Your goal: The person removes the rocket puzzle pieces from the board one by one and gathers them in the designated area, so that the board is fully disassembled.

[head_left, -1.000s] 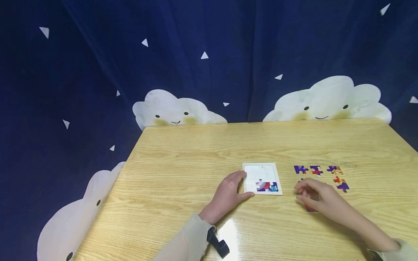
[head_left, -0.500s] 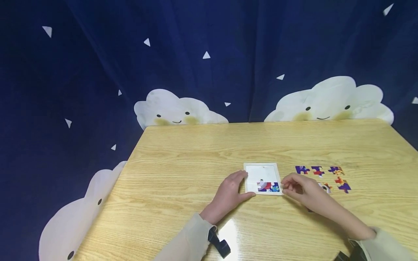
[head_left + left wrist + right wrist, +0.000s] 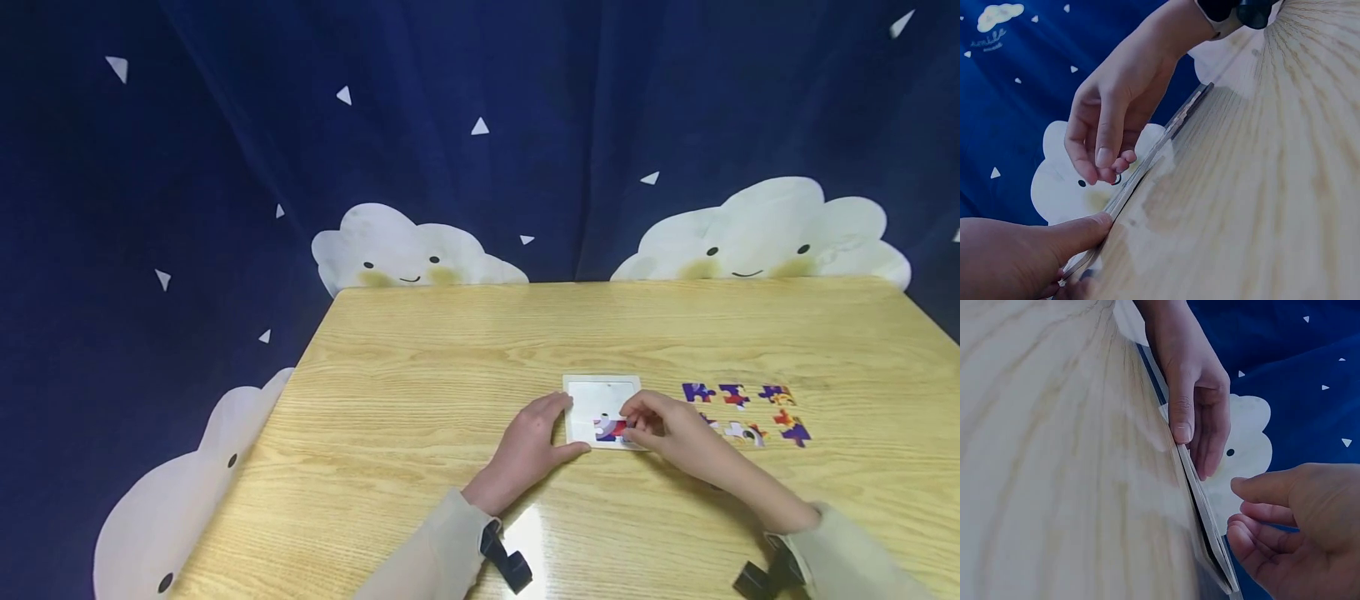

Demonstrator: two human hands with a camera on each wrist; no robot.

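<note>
A white square puzzle tray [image 3: 602, 398] lies on the table with joined pieces [image 3: 609, 430] along its lower edge, red, purple and grey in colour. My left hand [image 3: 531, 442] holds the tray at its left side, the thumb at the lower left corner; in the left wrist view that thumb [image 3: 1082, 234] lies on the tray's edge. Over the tray's lower right part hovers my right hand [image 3: 675, 433], its fingertips near the joined pieces. The right wrist view shows the right hand's fingers [image 3: 1266, 487] loosely bent and apart, with no piece visible between them.
Several loose puzzle pieces lie right of the tray, including a purple one [image 3: 698, 392], a red one [image 3: 734, 395] and an orange and purple one [image 3: 793, 428]. The wooden table [image 3: 420, 350] ends at a dark blue curtain [image 3: 420, 100] with cloud prints.
My right hand has moved left from over the loose pieces to the tray's lower right part, uncovering pieces beneath it. The left hand keeps its place at the tray.
</note>
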